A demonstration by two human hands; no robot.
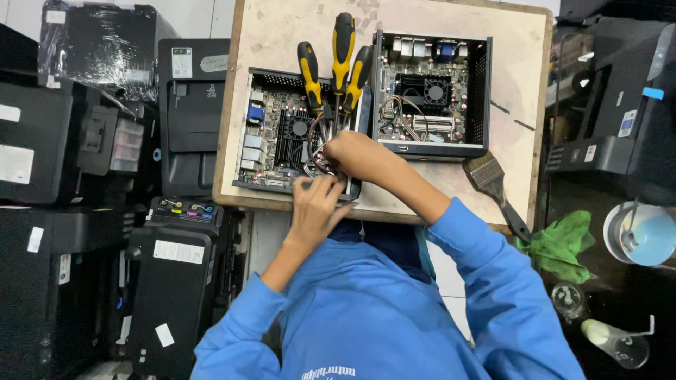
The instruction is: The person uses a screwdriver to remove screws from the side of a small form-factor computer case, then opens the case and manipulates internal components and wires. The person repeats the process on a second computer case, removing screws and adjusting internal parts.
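Note:
Two small open computer cases sit side by side on a worn table [422,14]. The left case [271,134] shows a circuit board with a black fan and blue port. My left hand [315,204] rests on its near edge, fingers curled at the bundle of wires [318,156]. My right hand [355,156] reaches into the same corner and pinches those wires. The right case [431,95] stands untouched beside them. Both sleeves are blue.
Three yellow-and-black screwdrivers [343,53] lie across the gap between the cases. A paintbrush [493,183] lies at the table's right edge. Black printers [84,162] are stacked on the left and right. A green cloth [560,239], a cup and bottles sit at lower right.

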